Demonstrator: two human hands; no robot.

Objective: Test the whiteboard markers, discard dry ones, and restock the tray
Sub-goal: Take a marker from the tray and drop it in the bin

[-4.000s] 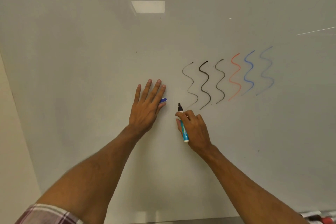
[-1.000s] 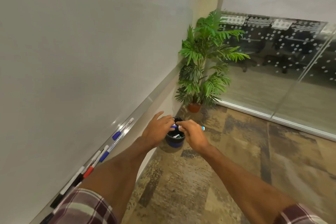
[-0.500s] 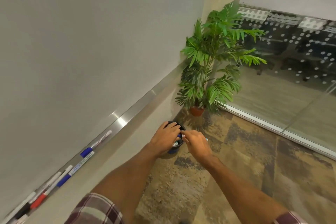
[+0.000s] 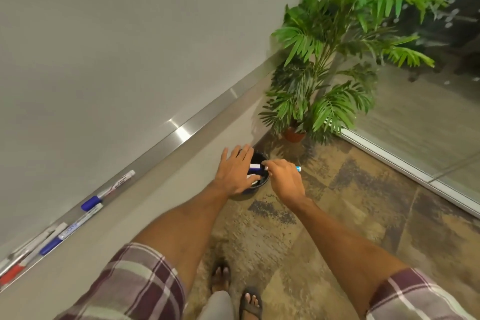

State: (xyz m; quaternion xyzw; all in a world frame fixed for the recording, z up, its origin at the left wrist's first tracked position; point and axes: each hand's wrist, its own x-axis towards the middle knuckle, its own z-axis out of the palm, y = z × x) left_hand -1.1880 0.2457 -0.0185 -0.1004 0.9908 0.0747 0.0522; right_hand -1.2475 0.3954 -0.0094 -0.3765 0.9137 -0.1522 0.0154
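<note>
- The right hand [image 4: 284,179] is closed around a slim whiteboard marker [image 4: 298,168], whose teal end pokes out past the knuckles toward the right, its long axis roughly level across the frame; the other end is hidden in the fist.
- The left hand [image 4: 237,173] is spread open, fingers splayed and apart, palm down over a small round black bin [image 4: 261,182] on the floor; it grips nothing.
- Between the two hands, over the bin's mouth, a blue-and-white marker piece [image 4: 255,167] shows; whether it is falling or lying inside cannot be told. White scraps lie in the bin.
- Both forearms are bare, with plaid maroon-and-white sleeves [image 4: 135,284] at the frame's bottom edge.
- A brushed-metal tray [image 4: 181,132] runs diagonally along the foot of the glossy whiteboard [image 4: 104,47]; capped markers lie lengthwise in it, including one with a blue cap [image 4: 91,202] and one with a red cap [image 4: 11,274].
- The floor is mottled brown carpet [image 4: 337,215]; sandalled feet [image 4: 250,302] stand on it.
- A leafy green palm in a terracotta pot [image 4: 293,135] stands in the corner beside a glass partition [image 4: 428,112].
</note>
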